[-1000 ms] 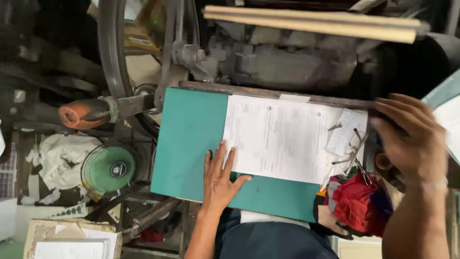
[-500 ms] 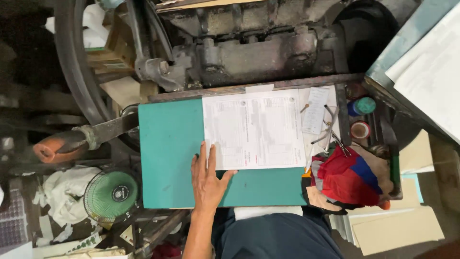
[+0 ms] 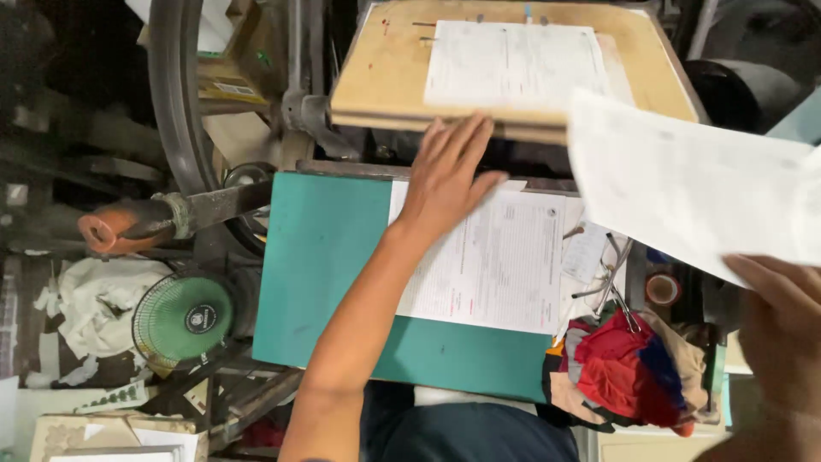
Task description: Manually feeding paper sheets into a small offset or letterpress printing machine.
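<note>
While both arms are out over the press, the scene reads as follows:

L hand (image 3: 449,171): stretched fwd, fingers spread wide & flat, holding nothing; palm over top edge of the paper stack, fingertips up at front edge of the wooden board.

R hand (image 3: 782,329): lower right, partly cut off by frame edge; grips the loose sheet at its lower corner, fingers closed on it.

Loose sheet (image 3: 693,201): white printed form, blurred, held up in the air to the right, tilted; it overlaps the board's right corner & part of the worktop in view.

Paper stack (image 3: 496,265): white printed forms lying flat on the green worktop, right of centre, just under L wrist.

Green worktop (image 3: 321,265): teal flat surface, left half bare.

Wooden board (image 3: 385,77): tan platen-like panel above the worktop, w/ one printed sheet (image 3: 513,64) lying on it, held near its top edge by small pins.

Rags (image 3: 629,368): red, blue & beige cloth bundle at worktop's lower right corner, touching its edge.

Tape roll (image 3: 663,289): small ring, just right of the stack, near the rags.

Flywheel (image 3: 171,111): big dark iron wheel rim, left of the board.

Lever handle (image 3: 107,231): orange-tipped, sticking out left of the worktop.

Fan (image 3: 182,319): small green one, lower left, below the lever.

White cloth (image 3: 90,304): crumpled, beside the fan.
</note>
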